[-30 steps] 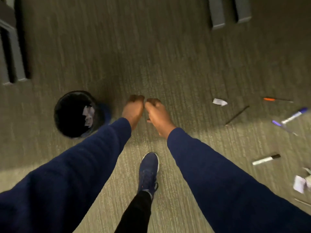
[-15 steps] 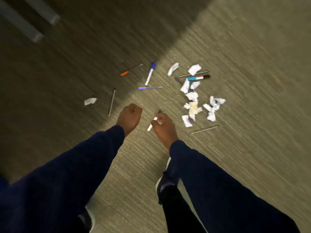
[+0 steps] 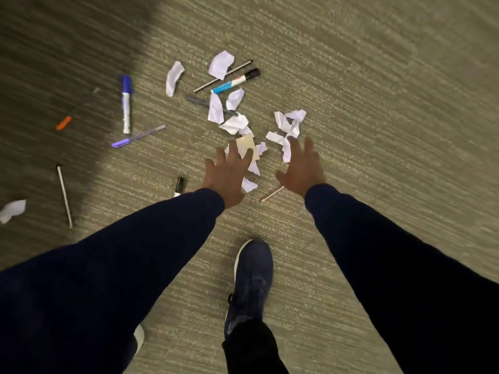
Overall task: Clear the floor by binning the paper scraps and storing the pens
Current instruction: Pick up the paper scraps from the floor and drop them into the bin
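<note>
Both hands empty, fingers spread: left hand (image 3: 226, 176) & right hand (image 3: 302, 168) over paper scraps (image 3: 237, 122) on carpet (image 3: 378, 103). Pens (image 3: 126, 103) lie nearby.

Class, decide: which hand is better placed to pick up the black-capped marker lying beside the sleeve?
Left. The open left hand is right beside the black-capped marker; the right hand is farther, across the white paper scraps.

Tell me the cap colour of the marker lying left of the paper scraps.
Blue, seen in the head view: marker.
</note>
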Demonstrator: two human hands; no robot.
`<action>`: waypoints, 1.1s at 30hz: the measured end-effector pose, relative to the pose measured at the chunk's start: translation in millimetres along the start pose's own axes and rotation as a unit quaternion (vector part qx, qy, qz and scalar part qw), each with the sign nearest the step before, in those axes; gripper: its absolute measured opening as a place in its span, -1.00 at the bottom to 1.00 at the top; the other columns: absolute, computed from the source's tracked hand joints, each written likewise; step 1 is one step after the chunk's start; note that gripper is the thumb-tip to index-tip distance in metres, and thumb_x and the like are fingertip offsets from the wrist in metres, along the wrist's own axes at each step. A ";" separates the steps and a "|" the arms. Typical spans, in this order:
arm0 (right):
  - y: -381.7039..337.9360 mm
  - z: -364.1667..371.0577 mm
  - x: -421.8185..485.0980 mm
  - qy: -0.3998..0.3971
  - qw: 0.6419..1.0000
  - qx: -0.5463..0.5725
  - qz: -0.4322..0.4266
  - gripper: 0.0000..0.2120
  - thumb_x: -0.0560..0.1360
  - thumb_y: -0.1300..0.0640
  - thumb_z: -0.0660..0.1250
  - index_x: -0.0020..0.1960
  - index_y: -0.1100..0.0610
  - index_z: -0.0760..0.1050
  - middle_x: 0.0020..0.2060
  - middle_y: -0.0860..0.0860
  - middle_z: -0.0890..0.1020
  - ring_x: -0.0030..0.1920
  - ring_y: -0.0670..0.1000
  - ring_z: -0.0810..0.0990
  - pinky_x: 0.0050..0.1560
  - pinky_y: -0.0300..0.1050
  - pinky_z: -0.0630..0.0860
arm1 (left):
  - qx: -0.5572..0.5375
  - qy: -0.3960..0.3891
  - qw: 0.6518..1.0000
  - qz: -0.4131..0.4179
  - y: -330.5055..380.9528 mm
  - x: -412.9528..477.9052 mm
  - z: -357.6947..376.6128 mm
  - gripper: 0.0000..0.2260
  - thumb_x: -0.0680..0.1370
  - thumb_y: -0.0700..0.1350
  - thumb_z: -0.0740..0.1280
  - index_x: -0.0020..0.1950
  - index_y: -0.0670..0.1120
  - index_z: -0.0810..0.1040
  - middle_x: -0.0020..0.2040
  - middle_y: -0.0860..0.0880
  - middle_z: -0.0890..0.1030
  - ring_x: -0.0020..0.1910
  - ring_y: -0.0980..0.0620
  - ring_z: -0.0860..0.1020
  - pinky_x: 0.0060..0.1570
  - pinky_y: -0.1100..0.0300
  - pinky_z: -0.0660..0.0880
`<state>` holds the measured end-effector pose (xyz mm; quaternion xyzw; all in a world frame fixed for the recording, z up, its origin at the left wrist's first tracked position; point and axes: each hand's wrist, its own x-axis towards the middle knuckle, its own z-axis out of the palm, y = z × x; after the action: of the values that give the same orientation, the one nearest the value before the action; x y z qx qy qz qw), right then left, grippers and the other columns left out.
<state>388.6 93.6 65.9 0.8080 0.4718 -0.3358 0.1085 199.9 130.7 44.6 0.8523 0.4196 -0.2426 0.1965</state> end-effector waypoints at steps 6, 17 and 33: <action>13.5 -1.4 87.8 0.013 0.972 -0.207 -0.110 0.28 0.21 -0.17 0.64 0.62 -0.08 -0.17 0.58 0.29 -0.17 0.48 0.50 0.13 0.35 0.35 0.39 | 0.052 -0.001 0.996 0.070 0.4 75.1 13.4 0.20 0.23 0.48 0.42 0.61 0.15 -0.25 0.61 -0.21 -0.28 0.56 -0.44 -0.19 0.27 -0.48 0.30; 22.3 19.8 105.3 0.062 0.963 -0.182 -0.186 -0.22 0.40 0.13 0.52 0.52 -0.05 0.23 0.54 0.18 0.17 0.30 0.38 0.37 0.04 0.19 0.54 | 0.119 0.070 0.979 0.151 -25.3 69.7 37.6 -0.06 0.35 0.40 0.37 0.56 -0.02 0.10 0.55 -0.24 0.15 0.49 -0.30 0.20 0.13 -0.16 0.51; -0.6 51.4 27.9 0.183 0.961 0.198 -0.062 -0.68 0.49 0.26 0.37 0.24 0.23 0.52 0.13 0.15 0.52 0.01 -0.02 0.42 0.02 -0.20 0.33 | -0.276 0.197 0.937 0.080 -33.4 8.7 46.5 -0.76 0.47 -0.38 0.31 0.09 -0.16 0.44 0.02 -0.12 0.48 -0.11 -0.04 0.40 -0.21 0.17 0.26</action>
<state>374.7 87.8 9.4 0.8304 0.4564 -0.2749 -0.1629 165.9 130.1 -2.3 0.8260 0.4309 0.0723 0.3560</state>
